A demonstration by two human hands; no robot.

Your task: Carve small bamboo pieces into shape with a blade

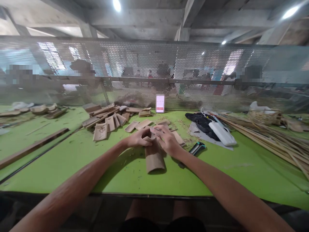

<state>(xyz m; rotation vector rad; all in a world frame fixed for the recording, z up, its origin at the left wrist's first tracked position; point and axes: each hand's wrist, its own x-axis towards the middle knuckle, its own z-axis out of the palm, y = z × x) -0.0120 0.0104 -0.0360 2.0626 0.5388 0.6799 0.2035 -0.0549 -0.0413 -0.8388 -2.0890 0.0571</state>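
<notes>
Curved bamboo piece (154,160) under left hand (138,138), gripping bamboo, and right hand (168,140), hold unclear.

Moderate, diffuse light overall. Highlights are clipped at the white ceiling lamps (117,5) and at bright windows (51,55) behind the grey perforated metal screen (145,56). On the flat green tabletop (116,183), a soft shadow is cast left of the curved brown bamboo piece (154,161); darkness is seen below the front edge. At the far edge, the small upright phone (160,102) is washed out. Stretch and blur are picked up toward the tabletop's side edges; background patches are pixelated.
</notes>
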